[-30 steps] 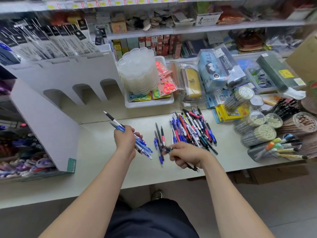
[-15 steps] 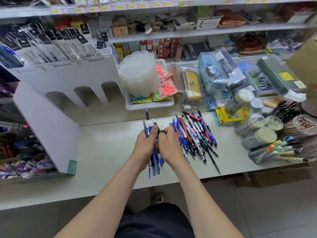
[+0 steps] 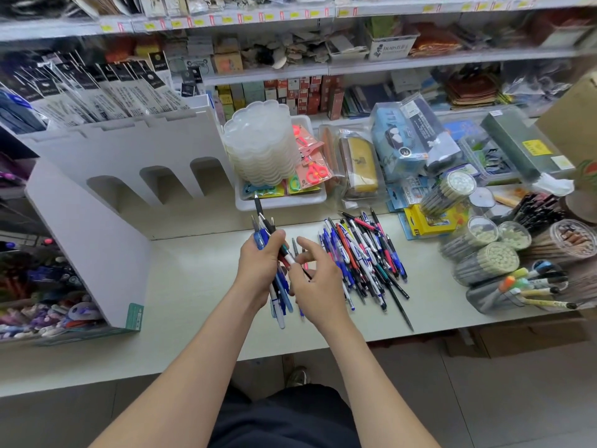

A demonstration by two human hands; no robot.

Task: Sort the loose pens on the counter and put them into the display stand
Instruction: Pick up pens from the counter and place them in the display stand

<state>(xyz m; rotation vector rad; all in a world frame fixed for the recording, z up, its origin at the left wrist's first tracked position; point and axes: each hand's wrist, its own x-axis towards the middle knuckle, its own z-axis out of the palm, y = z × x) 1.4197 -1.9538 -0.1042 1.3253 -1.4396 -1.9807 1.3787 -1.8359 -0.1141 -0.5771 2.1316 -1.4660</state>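
Presently: left hand (image 3: 258,266) grips pen bundle (image 3: 280,295); right hand (image 3: 319,282), fingers loosely spread, sits just beside it; loose pens (image 3: 365,253) lie rightward.

Hands (image 3: 260,266) hide pens' (image 3: 280,297) middles, seemingly.

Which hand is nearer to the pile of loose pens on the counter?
Right. The right hand is just left of the pile of loose pens, nearly at its edge; the left hand, gripping a bundle of pens, is farther left.

place: stationery shop | cues: price-tagged shelves (image 3: 226,19); packaged refills (image 3: 106,88); pencil tubs (image 3: 484,263)
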